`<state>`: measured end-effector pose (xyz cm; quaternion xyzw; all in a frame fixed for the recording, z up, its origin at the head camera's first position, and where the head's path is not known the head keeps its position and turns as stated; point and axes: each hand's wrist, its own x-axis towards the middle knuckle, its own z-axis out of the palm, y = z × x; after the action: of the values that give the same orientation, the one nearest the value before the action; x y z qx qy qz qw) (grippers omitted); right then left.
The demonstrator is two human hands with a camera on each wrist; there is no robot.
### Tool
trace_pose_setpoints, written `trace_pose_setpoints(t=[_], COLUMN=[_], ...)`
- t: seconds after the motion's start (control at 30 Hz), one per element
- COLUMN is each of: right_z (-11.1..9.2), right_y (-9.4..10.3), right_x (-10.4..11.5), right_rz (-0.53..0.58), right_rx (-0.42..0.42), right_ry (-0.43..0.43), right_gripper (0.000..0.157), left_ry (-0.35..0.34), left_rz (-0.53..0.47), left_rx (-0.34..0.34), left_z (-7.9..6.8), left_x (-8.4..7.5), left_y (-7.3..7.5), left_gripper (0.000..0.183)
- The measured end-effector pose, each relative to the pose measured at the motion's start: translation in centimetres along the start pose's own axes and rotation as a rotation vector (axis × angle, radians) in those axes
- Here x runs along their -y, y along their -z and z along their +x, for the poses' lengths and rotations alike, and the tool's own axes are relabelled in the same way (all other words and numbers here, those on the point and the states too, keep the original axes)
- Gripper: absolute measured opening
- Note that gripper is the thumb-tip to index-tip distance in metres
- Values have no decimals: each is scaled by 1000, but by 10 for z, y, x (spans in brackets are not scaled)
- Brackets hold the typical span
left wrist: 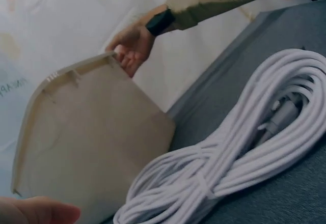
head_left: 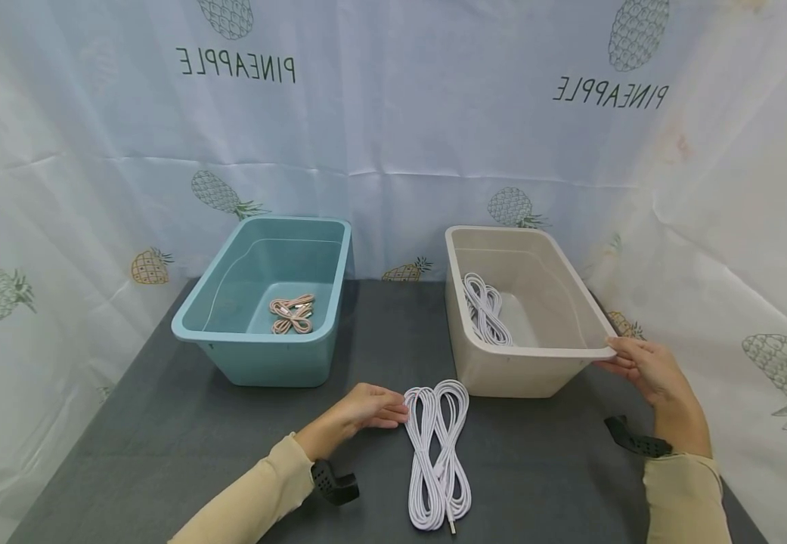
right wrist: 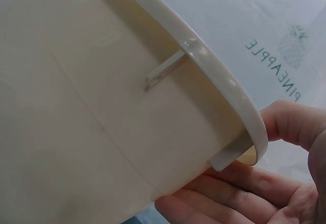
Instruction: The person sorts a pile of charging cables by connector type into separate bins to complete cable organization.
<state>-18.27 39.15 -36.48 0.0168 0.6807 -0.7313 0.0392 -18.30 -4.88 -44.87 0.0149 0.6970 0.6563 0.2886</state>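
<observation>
My right hand [head_left: 645, 370] grips the front right corner of the beige bin [head_left: 529, 372]. In the right wrist view the thumb lies over the rim and the fingers [right wrist: 229, 191] lie beneath it. A coiled white cable [head_left: 484, 310] rests inside that bin, along its left wall. On the table, a larger white cable [head_left: 437, 457] is bundled in a figure-eight, its metal plug pointing forward toward me. My left hand [head_left: 373, 406] is at this bundle's upper left, fingers extended with the tips right at its loop. Only part of that hand shows in the left wrist view.
Left of the beige bin stands a teal bin [head_left: 257, 363] with a pinkish tied cable [head_left: 292, 313] in it. The dark grey table [head_left: 182, 446] runs back to a white curtain [head_left: 400, 113] printed with pineapples, which also hangs along both sides.
</observation>
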Motion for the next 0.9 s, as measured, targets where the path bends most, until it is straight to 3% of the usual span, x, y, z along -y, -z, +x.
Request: trace_pose_setpoints(t=[0.4, 0.63, 0.77, 0.9], right_z=[0, 0, 0, 0], right_y=[0, 0, 0, 0], right_x=[0, 0, 0, 0], right_rz=[0, 22, 13, 12], right_rx=[-9, 2, 0, -4], right_ry=[0, 8, 7, 9], right_gripper=[34, 34, 34, 34], left_ry=[78, 105, 106, 86], left_rz=[4, -62, -71, -18], left_rx=[3, -9, -12, -8], left_z=[-2, 1, 2, 3], left_x=[16, 16, 15, 14], left_y=[3, 2, 0, -5], left_gripper=[39, 34, 33, 32])
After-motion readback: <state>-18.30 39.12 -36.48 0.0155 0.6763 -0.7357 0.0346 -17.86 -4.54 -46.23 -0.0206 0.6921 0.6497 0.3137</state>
